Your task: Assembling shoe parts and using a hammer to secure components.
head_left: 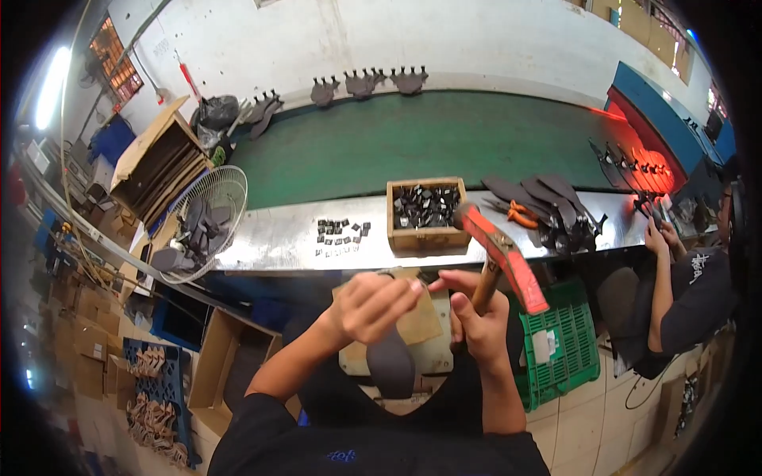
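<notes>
My right hand grips the wooden handle of a hammer with a red-painted head, raised and tilted, while its index finger reaches toward my left fingertips. My left hand is closed, its fingertips pinched around something small that I cannot make out. Just below it a dark grey sole-shaped piece lies over a pale work block, its upper end hidden by my hand. Beyond my hands, a wooden box of small black pieces stands on the metal edge. More small black pieces lie in rows left of it.
Orange-handled pliers and dark grey pieces lie right of the box. Behind runs a green conveyor belt. A wire-caged fan stands left, a green crate at lower right. A co-worker's hands work at far right.
</notes>
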Demonstrator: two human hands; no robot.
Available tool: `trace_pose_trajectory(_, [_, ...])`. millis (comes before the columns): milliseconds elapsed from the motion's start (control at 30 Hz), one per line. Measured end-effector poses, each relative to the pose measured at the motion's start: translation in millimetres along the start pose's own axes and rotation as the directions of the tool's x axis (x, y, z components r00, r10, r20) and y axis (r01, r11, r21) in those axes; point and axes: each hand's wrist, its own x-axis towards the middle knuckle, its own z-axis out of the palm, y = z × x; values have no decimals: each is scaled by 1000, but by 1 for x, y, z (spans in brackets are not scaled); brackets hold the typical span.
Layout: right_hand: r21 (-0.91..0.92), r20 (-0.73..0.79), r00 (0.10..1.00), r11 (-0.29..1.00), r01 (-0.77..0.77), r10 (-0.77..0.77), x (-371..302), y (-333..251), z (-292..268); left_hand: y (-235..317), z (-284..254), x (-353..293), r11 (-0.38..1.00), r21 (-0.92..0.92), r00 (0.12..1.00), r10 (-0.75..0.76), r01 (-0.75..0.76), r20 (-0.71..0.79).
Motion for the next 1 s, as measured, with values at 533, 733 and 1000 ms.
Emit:
trace_pose_trajectory(533, [-501,32,964,839,-214,265,34,39,24,-1,46,-133,510,-194,541,-730,838,419])
trace_pose_trajectory(733, [-617,232,966,785,57,112,54,87,27,12,36,-136,453,-170,483,-794,875,368])
trace_pose_trajectory(1000, [-697,320,938,703,139,131,50,90,35,16,31,-151,403,-242,466,-815,883,343])
